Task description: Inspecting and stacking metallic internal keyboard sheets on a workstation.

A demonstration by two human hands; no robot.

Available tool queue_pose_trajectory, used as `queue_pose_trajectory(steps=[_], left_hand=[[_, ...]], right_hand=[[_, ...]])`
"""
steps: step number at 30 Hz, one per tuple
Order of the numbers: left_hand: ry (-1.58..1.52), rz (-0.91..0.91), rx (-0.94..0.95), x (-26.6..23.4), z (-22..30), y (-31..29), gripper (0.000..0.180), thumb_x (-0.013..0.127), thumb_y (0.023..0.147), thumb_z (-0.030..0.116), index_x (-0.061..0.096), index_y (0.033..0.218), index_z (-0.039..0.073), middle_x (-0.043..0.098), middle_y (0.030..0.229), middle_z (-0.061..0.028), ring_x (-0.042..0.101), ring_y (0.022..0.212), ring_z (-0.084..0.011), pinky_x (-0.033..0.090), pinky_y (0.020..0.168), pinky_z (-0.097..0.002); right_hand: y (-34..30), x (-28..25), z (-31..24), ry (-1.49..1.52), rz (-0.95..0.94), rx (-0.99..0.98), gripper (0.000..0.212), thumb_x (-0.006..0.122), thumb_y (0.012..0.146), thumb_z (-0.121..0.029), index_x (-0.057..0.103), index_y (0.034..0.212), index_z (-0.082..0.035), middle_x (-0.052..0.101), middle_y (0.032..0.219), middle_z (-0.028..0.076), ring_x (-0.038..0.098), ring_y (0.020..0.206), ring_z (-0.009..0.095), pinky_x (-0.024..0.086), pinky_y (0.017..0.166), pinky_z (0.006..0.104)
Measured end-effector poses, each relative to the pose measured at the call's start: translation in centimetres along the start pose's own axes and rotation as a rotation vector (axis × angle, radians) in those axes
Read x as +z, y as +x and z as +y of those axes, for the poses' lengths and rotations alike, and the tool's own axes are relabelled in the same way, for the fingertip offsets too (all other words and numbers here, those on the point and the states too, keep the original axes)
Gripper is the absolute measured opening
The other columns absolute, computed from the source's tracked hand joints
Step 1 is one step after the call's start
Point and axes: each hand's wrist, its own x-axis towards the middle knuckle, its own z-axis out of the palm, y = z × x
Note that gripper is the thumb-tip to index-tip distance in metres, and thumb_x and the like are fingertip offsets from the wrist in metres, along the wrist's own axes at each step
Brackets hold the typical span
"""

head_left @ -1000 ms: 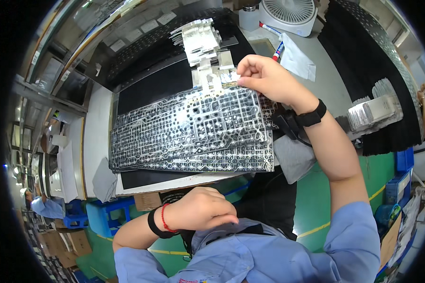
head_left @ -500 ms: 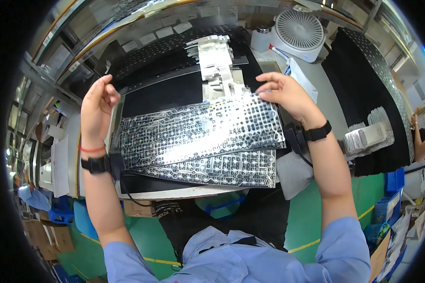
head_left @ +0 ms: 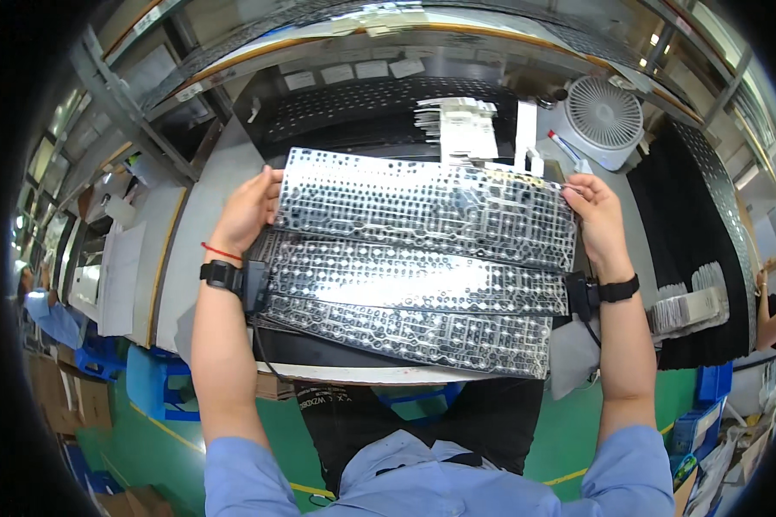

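Observation:
A clear printed keyboard membrane sheet (head_left: 431, 207), covered in rows of dots and circuit lines, is stretched between my two hands above the table. My left hand (head_left: 252, 208) is closed on its left edge, with the fingertips partly behind it. Near the sheet's upper right corner, my right hand (head_left: 597, 211) pinches the edge between thumb and fingers. Below the held sheet, toward me, lie more such sheets (head_left: 422, 340), overlapping at slight angles and shining with glare. A fanned stack of white strips (head_left: 467, 129) lies beyond the held sheet, its near end covered.
A white fan (head_left: 605, 119) stands at the back right beside a red-and-blue marker (head_left: 563, 146). Farther right, bundled pale strips (head_left: 691, 308) rest on a black ribbed surface (head_left: 677, 202). A shelf edge (head_left: 345, 45) crosses the back. Another person's arm (head_left: 774, 284) shows at the far right.
My left hand, free before, now grips a sheet's left edge. A sheet is now spread between both hands above the other sheets. The whole view has shifted.

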Motion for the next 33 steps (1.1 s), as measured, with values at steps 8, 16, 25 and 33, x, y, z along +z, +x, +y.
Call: queue_pose_trajectory(steps=[8, 16, 25, 33], left_hand=[[0.153, 0.020, 0.025, -0.2, 0.0, 0.1, 0.018, 0.055, 0.100, 0.024, 0.064, 0.100, 0.008, 0.062, 0.081, 0.0067, 0.050, 0.063, 0.0001, 0.039, 0.055, -0.0163], [-0.166, 0.162, 0.161, 0.2, -0.3, 0.4, 0.017, 0.054, 0.101, 0.020, 0.064, 0.101, 0.005, 0.067, 0.089, 0.0006, 0.062, 0.077, -0.0059, 0.051, 0.071, -0.0223], [-0.154, 0.077, 0.183, -2.4, -0.9, 0.3, 0.019, 0.054, 0.101, 0.023, 0.062, 0.102, 0.006, 0.065, 0.077, 0.0000, 0.059, 0.065, -0.0067, 0.041, 0.053, -0.0199], [-0.239, 0.247, 0.218, 0.7, 0.6, -0.2, 0.019, 0.055, 0.101, 0.022, 0.062, 0.106, 0.005, 0.067, 0.083, 0.0000, 0.056, 0.060, -0.0044, 0.036, 0.048, -0.0175]], right_hand=[[-0.2, 0.3, -0.1, 0.047, 0.018, -0.002, 0.018, 0.063, 0.092, 0.000, 0.059, 0.110, 0.000, 0.068, 0.096, 0.005, 0.064, 0.083, 0.009, 0.051, 0.075, 0.0213], [-0.5, 0.9, -0.5, -0.098, -0.045, 0.062, 0.018, 0.060, 0.098, -0.023, 0.065, 0.100, -0.006, 0.061, 0.076, -0.006, 0.049, 0.060, 0.000, 0.035, 0.054, 0.0160], [-0.9, 0.6, -1.1, -0.019, 0.009, -0.061, 0.021, 0.058, 0.100, -0.025, 0.063, 0.096, -0.005, 0.058, 0.068, -0.005, 0.043, 0.047, 0.000, 0.031, 0.043, 0.0172], [-1.4, 1.0, -1.5, 0.053, 0.013, -0.143, 0.013, 0.059, 0.098, -0.018, 0.060, 0.102, -0.005, 0.066, 0.083, 0.001, 0.056, 0.064, 0.003, 0.041, 0.055, 0.0178]])
